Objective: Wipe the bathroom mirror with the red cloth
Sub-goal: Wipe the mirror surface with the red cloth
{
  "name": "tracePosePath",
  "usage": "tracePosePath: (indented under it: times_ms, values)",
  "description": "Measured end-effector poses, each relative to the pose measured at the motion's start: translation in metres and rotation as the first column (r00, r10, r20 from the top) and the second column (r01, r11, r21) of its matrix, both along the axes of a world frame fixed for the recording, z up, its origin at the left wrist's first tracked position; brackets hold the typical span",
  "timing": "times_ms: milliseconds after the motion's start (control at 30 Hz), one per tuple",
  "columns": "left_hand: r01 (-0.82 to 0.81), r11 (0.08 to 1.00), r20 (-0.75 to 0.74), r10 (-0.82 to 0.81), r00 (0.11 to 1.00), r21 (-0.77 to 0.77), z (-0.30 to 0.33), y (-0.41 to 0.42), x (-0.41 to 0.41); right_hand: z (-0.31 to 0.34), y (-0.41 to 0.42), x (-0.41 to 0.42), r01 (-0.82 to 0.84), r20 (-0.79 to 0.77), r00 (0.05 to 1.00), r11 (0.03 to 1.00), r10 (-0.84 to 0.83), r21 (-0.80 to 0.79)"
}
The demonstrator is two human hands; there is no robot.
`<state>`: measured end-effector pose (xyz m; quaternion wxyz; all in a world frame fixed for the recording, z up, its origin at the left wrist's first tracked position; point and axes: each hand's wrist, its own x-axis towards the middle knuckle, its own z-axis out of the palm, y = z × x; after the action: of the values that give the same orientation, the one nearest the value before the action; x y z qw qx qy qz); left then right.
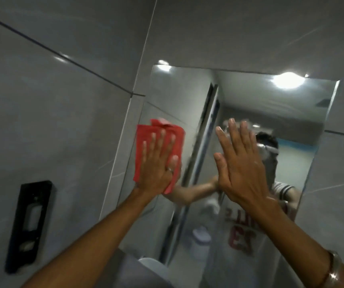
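Mirror (250,121) left edge under red cloth (158,138), left hand (156,169) flat; right hand (239,163) fingers spread.

Dim, soft blur, ceiling light (289,80) glare, perhaps reflected

Grey tiled bathroom corner

Glossy grey wall tiles (67,113) with dark grout lines catch ceiling-light glare; a black holder (28,227) is mounted low on the left wall beside the corner.

Bathroom, grey wall tiles (67,113), mirror (250,96)
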<state>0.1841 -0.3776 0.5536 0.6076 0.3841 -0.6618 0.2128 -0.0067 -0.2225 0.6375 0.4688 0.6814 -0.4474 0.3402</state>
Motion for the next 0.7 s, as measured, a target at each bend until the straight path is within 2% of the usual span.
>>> tracePosePath:
  times_ms: [33,67,100,133,167,200,267,300,333,400,433,467,533,700]
  values:
    - [0.032,0.997,0.148,-0.021,0.989,-0.072,-0.016,-0.003,0.012,-0.007,0.001,-0.001,0.012,-0.032,0.999,1.000,-0.011,0.015]
    - [0.056,0.997,0.150,-0.047,0.988,-0.061,-0.031,-0.005,0.025,-0.017,0.001,0.000,0.018,-0.046,0.999,0.999,-0.016,0.034]
    - [0.060,0.998,0.016,-0.061,0.998,0.011,-0.042,-0.006,0.030,-0.023,0.001,0.001,0.026,-0.038,0.999,0.999,-0.024,0.045]
    - [0.064,0.990,-0.192,-0.040,0.981,0.124,-0.052,-0.003,0.028,-0.031,0.002,0.001,0.032,-0.004,0.999,0.998,-0.032,0.061]
    - [0.052,0.978,-0.336,0.020,0.942,0.203,-0.061,0.003,0.019,-0.038,0.003,0.003,0.032,0.037,0.999,0.997,-0.035,0.071]
    - [0.025,0.976,-0.337,0.051,0.940,0.218,-0.075,0.010,0.009,-0.047,0.004,0.005,0.029,0.058,0.998,0.996,-0.034,0.086]
    - [0.039,0.996,-0.059,-0.034,0.998,0.078,-0.111,0.017,-0.003,-0.068,0.005,0.009,0.015,0.001,1.000,0.993,-0.015,0.114]
    - [0.064,0.998,0.072,-0.065,0.995,0.021,-0.131,0.016,0.002,-0.081,0.005,0.011,0.000,-0.045,0.999,0.992,0.006,0.128]
    - [0.083,0.996,0.093,-0.084,0.992,0.011,-0.144,0.012,0.011,-0.090,0.003,0.012,-0.014,-0.077,0.997,0.991,0.025,0.134]
    - [0.089,0.987,-0.154,-0.068,0.986,0.133,-0.169,0.006,0.022,-0.108,0.004,0.012,-0.034,-0.051,0.998,0.988,0.042,0.150]
    - [0.073,0.972,-0.296,-0.004,0.955,0.221,-0.178,0.006,0.024,-0.113,0.005,0.012,-0.035,-0.031,0.999,0.988,0.040,0.154]
    - [0.063,0.952,-0.378,0.059,0.924,0.301,-0.190,0.009,0.020,-0.121,0.009,0.008,-0.025,-0.012,1.000,0.986,0.027,0.167]
    - [0.057,0.928,-0.432,0.116,0.894,0.369,-0.211,0.015,0.012,-0.132,0.015,0.001,-0.009,-0.012,1.000,0.984,0.011,0.177]
    - [0.026,0.886,-0.399,0.181,0.899,0.462,-0.249,0.039,-0.031,-0.156,0.034,-0.028,0.055,-0.021,0.998,0.979,-0.052,0.199]
